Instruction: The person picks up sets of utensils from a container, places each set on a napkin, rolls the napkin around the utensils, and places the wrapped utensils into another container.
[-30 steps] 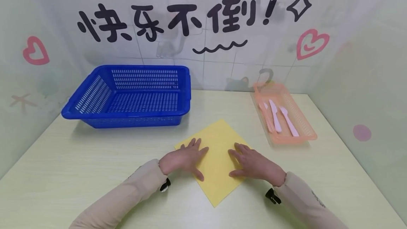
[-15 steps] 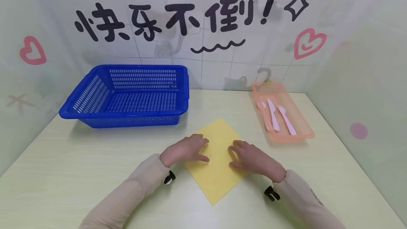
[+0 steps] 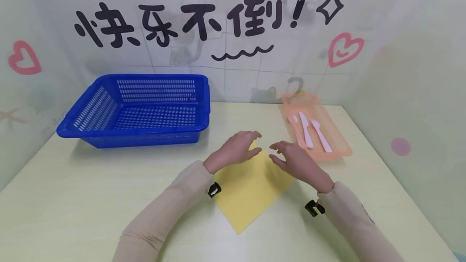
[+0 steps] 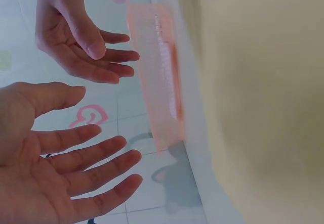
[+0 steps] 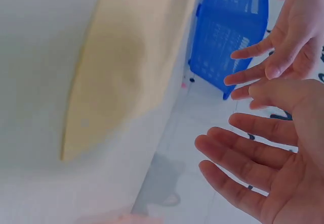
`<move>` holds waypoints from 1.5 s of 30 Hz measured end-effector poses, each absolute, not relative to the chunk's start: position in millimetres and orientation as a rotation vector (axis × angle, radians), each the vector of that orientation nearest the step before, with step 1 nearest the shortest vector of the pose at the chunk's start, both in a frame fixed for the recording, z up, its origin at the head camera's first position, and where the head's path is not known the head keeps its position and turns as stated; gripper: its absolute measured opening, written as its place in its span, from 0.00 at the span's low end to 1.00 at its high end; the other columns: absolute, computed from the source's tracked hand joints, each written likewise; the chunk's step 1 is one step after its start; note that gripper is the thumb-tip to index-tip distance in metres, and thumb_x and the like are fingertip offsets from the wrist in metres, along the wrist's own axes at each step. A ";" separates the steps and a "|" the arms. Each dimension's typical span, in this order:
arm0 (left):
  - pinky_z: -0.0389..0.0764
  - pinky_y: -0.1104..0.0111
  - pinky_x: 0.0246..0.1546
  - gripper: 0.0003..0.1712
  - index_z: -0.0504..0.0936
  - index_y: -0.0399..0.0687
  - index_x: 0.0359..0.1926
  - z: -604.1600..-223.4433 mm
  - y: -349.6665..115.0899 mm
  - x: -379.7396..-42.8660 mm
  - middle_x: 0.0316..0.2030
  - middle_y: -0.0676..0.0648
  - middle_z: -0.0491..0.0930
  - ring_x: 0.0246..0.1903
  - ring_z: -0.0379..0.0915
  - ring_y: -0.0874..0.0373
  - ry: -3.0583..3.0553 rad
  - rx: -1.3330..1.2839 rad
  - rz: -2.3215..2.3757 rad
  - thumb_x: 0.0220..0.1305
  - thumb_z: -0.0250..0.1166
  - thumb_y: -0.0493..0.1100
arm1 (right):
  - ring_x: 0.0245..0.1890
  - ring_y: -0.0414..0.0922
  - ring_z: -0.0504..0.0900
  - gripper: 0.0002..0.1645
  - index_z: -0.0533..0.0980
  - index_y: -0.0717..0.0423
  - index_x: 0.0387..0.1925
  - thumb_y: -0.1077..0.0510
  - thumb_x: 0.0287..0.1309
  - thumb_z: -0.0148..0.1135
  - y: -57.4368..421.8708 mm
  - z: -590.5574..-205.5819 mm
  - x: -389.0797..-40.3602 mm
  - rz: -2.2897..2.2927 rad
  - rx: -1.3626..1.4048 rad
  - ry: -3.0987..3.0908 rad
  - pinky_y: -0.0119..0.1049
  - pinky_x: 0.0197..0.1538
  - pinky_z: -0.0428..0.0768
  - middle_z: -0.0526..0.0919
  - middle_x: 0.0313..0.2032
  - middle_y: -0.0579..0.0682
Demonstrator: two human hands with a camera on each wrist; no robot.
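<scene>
A flat yellow square sheet [image 3: 244,197] lies on the table with one corner toward the person. Above its far left part hovers my left hand [image 3: 236,148], fingers relaxed and holding nothing. My right hand [image 3: 296,163] is raised over the sheet's right side, also holding nothing, its fingers loosely bent toward the left hand. Both wrist views show spread, bare fingers, with air between them and the yellow sheet [image 5: 114,67]. The sheet's far corner is partly hidden behind the left hand.
A blue plastic basket [image 3: 142,134] stands at the back left. An orange basket [image 3: 333,155] at the back right holds several pale pink plastic knives [image 3: 306,130]. A white wall sheet [image 3: 247,84] with black lettering hangs behind the table.
Both hands have lifted off the yellow sheet and moved forward, away from the person; the left also shifted right. The sheet stays in place while the head view turns slightly right.
</scene>
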State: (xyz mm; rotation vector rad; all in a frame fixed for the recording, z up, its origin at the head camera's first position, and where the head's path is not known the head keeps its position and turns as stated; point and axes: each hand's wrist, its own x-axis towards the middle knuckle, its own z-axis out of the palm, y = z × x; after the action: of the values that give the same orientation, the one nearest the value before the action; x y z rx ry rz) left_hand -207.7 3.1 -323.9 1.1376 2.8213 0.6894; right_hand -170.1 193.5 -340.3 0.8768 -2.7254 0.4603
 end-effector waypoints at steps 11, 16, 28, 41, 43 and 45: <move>0.73 0.65 0.45 0.18 0.73 0.34 0.49 -306.8 45.4 -232.6 0.44 0.40 0.78 0.44 0.74 0.51 2.835 1.175 0.787 0.60 0.57 0.41 | 0.28 0.51 0.81 0.10 0.75 0.71 0.34 0.65 0.55 0.54 228.7 -313.6 -204.3 0.610 0.603 -2.755 0.43 0.32 0.78 0.81 0.29 0.60; 0.73 0.66 0.45 0.17 0.73 0.35 0.48 -306.6 62.8 -244.1 0.43 0.40 0.78 0.43 0.74 0.51 2.831 1.112 0.850 0.60 0.56 0.40 | 0.26 0.52 0.80 0.11 0.75 0.72 0.32 0.65 0.56 0.51 243.9 -312.0 -218.3 0.611 0.517 -2.786 0.44 0.32 0.78 0.81 0.27 0.62; 0.73 0.70 0.39 0.17 0.73 0.37 0.48 -317.4 101.7 -265.4 0.42 0.42 0.77 0.41 0.73 0.53 2.740 0.912 0.965 0.60 0.55 0.41 | 0.30 0.56 0.80 0.14 0.75 0.73 0.36 0.64 0.57 0.50 265.3 -315.9 -250.4 0.699 0.270 -3.044 0.43 0.34 0.78 0.80 0.32 0.66; 0.72 0.70 0.43 0.19 0.72 0.36 0.51 -334.4 123.3 -267.7 0.48 0.42 0.75 0.44 0.71 0.53 2.700 0.892 0.940 0.61 0.56 0.42 | 0.38 0.57 0.79 0.17 0.70 0.77 0.45 0.67 0.58 0.47 269.2 -320.6 -265.0 0.949 0.125 -3.300 0.40 0.39 0.79 0.76 0.40 0.69; 0.72 0.70 0.44 0.19 0.72 0.36 0.51 -335.8 126.7 -268.0 0.48 0.42 0.75 0.46 0.71 0.53 2.708 0.908 0.919 0.61 0.56 0.42 | 0.35 0.54 0.80 0.16 0.71 0.75 0.43 0.66 0.56 0.51 276.0 -328.0 -272.7 0.987 0.144 -3.302 0.38 0.37 0.80 0.78 0.36 0.66; 0.72 0.70 0.44 0.20 0.72 0.36 0.52 -337.6 130.2 -268.6 0.48 0.42 0.75 0.46 0.71 0.52 2.712 0.920 0.899 0.60 0.56 0.42 | 0.32 0.51 0.81 0.15 0.73 0.73 0.42 0.65 0.54 0.54 281.3 -335.6 -280.7 1.012 0.118 -3.312 0.36 0.36 0.80 0.79 0.32 0.63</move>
State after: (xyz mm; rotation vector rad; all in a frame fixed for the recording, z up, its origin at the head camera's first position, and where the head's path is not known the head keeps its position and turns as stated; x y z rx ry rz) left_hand -268.6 130.2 -337.6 0.9199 2.7118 0.8987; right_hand -280.7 281.3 -335.6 0.1178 -3.3122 1.0116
